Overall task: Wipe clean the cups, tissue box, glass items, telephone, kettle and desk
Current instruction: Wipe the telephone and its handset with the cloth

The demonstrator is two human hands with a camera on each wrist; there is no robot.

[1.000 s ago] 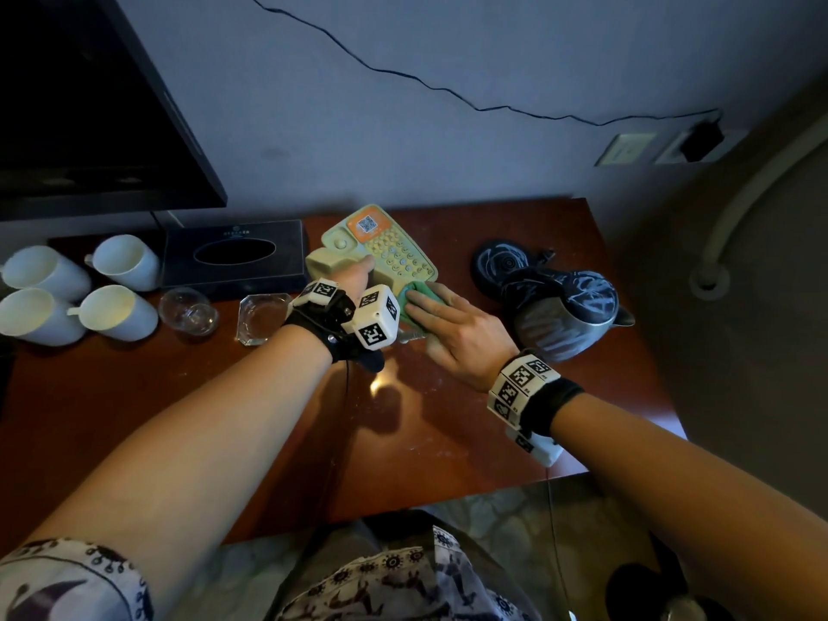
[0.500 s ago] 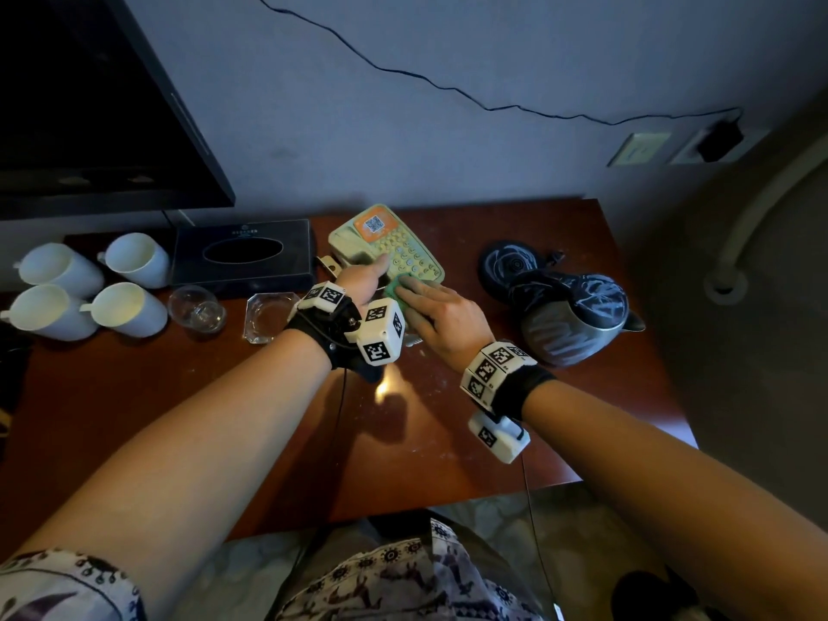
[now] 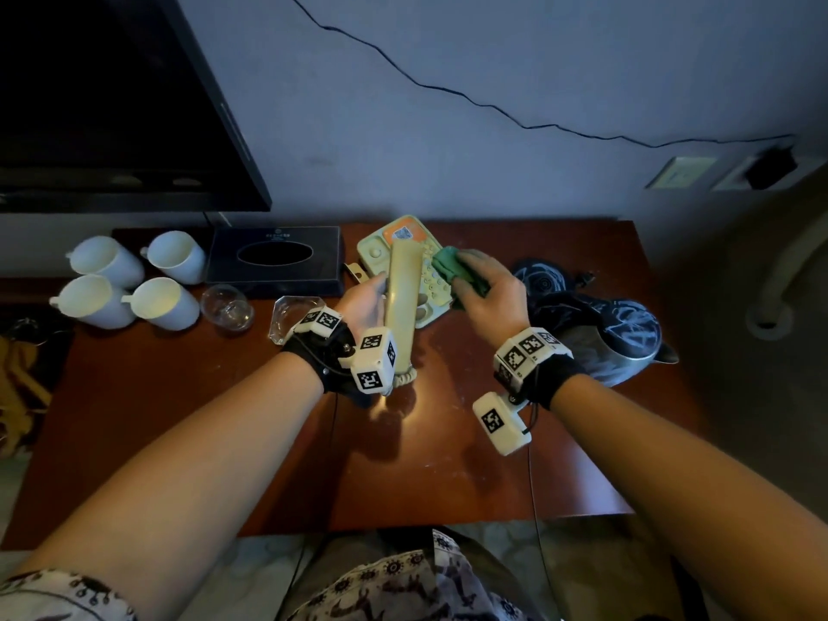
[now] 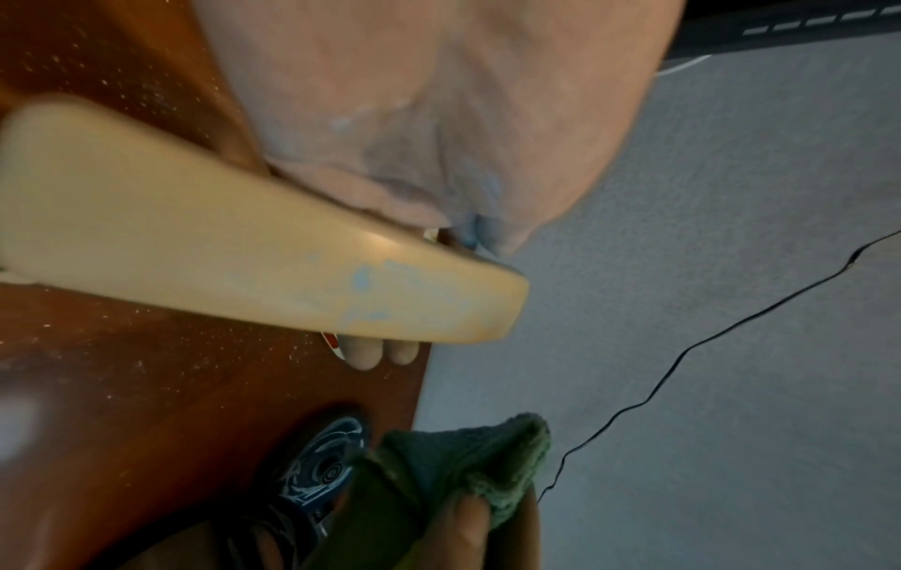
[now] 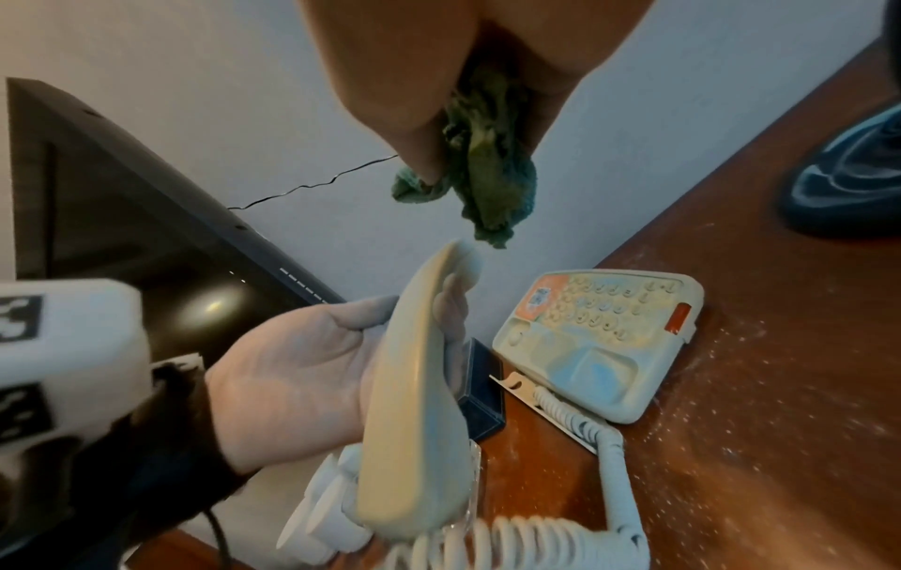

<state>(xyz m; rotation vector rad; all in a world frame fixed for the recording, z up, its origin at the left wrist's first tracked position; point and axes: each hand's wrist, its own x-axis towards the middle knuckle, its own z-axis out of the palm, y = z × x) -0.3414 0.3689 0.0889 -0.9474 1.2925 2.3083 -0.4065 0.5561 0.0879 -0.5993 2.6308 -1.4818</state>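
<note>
My left hand (image 3: 365, 300) grips the cream telephone handset (image 3: 401, 307), lifted off its cradle above the desk; the same handset (image 5: 414, 385) shows in the right wrist view with its coiled cord (image 5: 575, 424) running to the base. The telephone base (image 3: 403, 244) lies on the red-brown desk (image 3: 224, 419) near the wall. My right hand (image 3: 486, 289) holds a bunched green cloth (image 3: 452, 268) just right of the handset's far end, over the keypad. In the left wrist view the handset (image 4: 244, 250) crosses the frame and the cloth (image 4: 487, 462) is below it.
Several white cups (image 3: 134, 280) stand at the back left beside a dark tissue box (image 3: 275, 255). A small glass bowl (image 3: 226, 307) and a glass ashtray (image 3: 293, 316) lie left of my left wrist. The dark kettle (image 3: 614, 338) and its base (image 3: 544, 280) are at the right. A TV (image 3: 112, 105) hangs over the left.
My left hand has lifted the handset off the base and turned it upright. My right hand has raised the cloth from the base's near end up to the handset's far end.
</note>
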